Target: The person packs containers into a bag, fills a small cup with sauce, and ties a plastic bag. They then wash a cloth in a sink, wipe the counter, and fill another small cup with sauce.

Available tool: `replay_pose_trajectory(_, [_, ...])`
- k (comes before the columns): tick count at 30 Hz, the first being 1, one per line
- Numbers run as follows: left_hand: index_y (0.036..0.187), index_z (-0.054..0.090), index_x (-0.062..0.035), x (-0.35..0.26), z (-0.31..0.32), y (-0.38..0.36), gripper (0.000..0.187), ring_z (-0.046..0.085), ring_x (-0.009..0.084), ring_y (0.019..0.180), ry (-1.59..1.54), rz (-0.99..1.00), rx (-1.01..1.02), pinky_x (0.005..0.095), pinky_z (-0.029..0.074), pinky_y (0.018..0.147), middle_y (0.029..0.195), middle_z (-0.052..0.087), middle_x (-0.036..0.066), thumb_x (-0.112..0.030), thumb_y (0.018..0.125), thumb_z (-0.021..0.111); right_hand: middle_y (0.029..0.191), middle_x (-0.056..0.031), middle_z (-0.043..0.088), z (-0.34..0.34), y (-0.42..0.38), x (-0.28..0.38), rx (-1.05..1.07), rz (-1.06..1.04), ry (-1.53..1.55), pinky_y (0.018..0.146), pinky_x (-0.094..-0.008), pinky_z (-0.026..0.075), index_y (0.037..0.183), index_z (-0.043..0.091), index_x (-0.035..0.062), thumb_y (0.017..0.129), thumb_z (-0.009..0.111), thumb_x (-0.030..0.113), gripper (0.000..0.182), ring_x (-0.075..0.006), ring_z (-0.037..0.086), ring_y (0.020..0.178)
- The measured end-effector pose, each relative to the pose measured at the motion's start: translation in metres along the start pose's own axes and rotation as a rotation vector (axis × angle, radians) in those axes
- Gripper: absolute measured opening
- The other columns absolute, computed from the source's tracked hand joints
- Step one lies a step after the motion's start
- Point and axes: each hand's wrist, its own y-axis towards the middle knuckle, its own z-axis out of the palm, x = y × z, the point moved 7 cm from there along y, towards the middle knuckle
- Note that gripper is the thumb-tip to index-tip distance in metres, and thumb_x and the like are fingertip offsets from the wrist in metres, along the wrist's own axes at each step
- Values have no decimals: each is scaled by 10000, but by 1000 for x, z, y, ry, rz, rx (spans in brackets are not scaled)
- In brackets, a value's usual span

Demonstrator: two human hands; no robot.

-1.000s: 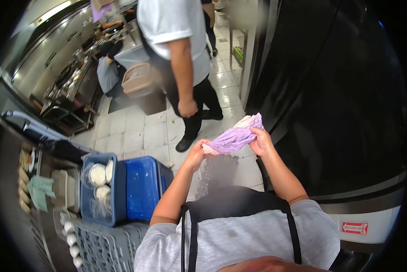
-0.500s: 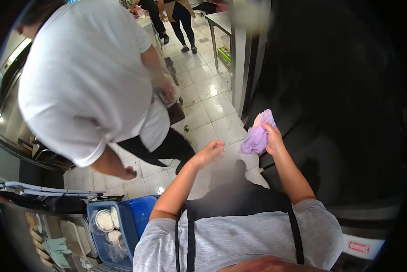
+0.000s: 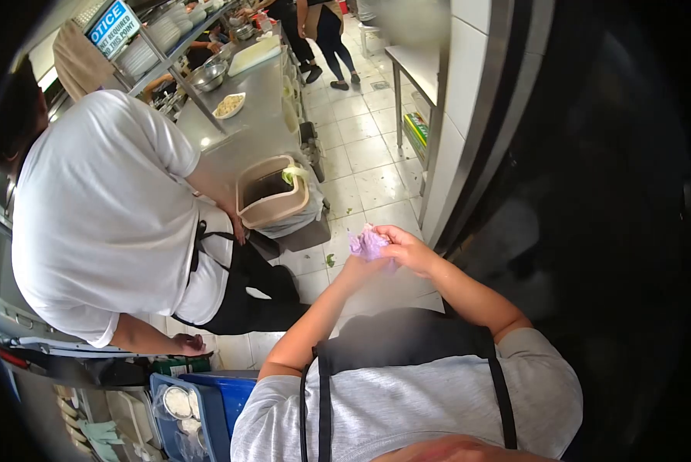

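A crumpled light purple cloth (image 3: 367, 243) is held in front of my body. My right hand (image 3: 409, 251) is closed around its right side, with the thumb and fingers pressing on it. My left hand (image 3: 363, 271) meets the cloth from below left and touches it. The cloth and my right hand cover the left fingers, so their pose cannot be made out.
A person in a white shirt (image 3: 107, 208) stands close on my left. Beyond them is a beige bin (image 3: 272, 209) beside a steel counter (image 3: 264, 123). A blue crate (image 3: 216, 420) with tubs stands at lower left. A dark doorway edge (image 3: 484, 146) rises on the right.
My right hand has brought the cloth left to my left hand, and the two now meet. The person in white has shifted left, and the view shows more of the counter and bin.
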Motion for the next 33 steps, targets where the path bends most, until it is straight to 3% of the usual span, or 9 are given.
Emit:
replay_pose_trajectory(2, [1107, 425, -21, 12, -28, 24, 379, 516, 141, 897, -74, -95, -9, 281, 431, 776, 996, 525, 51, -88, 759, 559, 1033, -94, 491, -11, 38, -1, 5, 55, 169, 799, -274, 406, 1152, 392, 6, 762, 463, 16, 397, -145, 494, 921])
replay_pose_trajectory(6, [1159, 374, -17, 10, -91, 88, 479, 481, 170, 971, -26, 14, -56, 308, 396, 835, 1041, 496, 73, -124, 744, 588, 1062, -108, 472, -43, 123, 0, -56, 65, 230, 816, -311, 412, 1136, 375, -1, 791, 467, 59, 362, -175, 496, 939])
replay_pose_trajectory(11, [1242, 44, -12, -5, -154, 197, 880, 342, 218, 1122, -30, 49, -36, 333, 320, 920, 1217, 303, 140, -222, 676, 684, 1113, -138, 440, -96, 222, 34, -262, -38, 491, 858, -404, 395, 1145, 327, -9, 810, 489, 116, 392, -240, 472, 1006])
replay_pose_trajectory(14, [1226, 50, 2, -29, -161, 258, 895, 319, 222, 1138, -6, 203, 58, 343, 307, 930, 1222, 291, 141, -230, 658, 702, 1125, -137, 430, -123, 270, 73, -284, -144, 553, 879, -408, 381, 1154, 317, -15, 808, 491, 118, 409, -240, 461, 1022])
replay_pose_trajectory(18, [1225, 81, 3, -28, -176, 334, 807, 393, 218, 1076, 63, -39, 59, 322, 331, 905, 1164, 366, 144, -106, 666, 652, 1126, -126, 433, -159, 324, 96, -277, -206, 555, 893, -399, 373, 1178, 314, 23, 805, 485, 115, 421, -237, 463, 1020])
replay_pose_trajectory(21, [1205, 205, 5, -25, -197, 396, 635, 440, 196, 1020, 87, 84, 73, 296, 355, 876, 1116, 419, 127, -41, 687, 570, 1117, -115, 452, -205, 361, 113, -283, -220, 619, 890, -388, 373, 1176, 337, 48, 785, 443, 79, 407, -233, 462, 1028])
replay_pose_trajectory(23, [1171, 291, 5, -26, -212, 434, 516, 452, 172, 999, -8, 17, 31, 278, 364, 857, 1088, 447, 105, -15, 705, 512, 1121, -95, 471, -234, 391, 127, -188, -239, 674, 898, -389, 361, 1173, 363, 58, 764, 396, 62, 410, -229, 452, 1056])
replay_pose_trajectory(27, [1130, 393, -9, -41, -249, 516, 401, 477, 132, 951, -195, 20, -23, 250, 376, 829, 1026, 500, 61, 17, 731, 430, 1015, -105, 485, -283, 469, 155, -122, -185, 709, 751, -335, 426, 1101, 387, 57, 733, 412, -4, 373, -196, 503, 886])
replay_pose_trajectory(33, [1134, 420, -42, -44, -332, 630, 366, 501, 149, 947, -296, -71, -133, 270, 391, 830, 1035, 521, 57, -61, 772, 478, 830, -77, 511, -335, 597, 214, -38, -93, 600, 608, -291, 419, 985, 429, 64, 774, 466, 36, 216, -157, 507, 690])
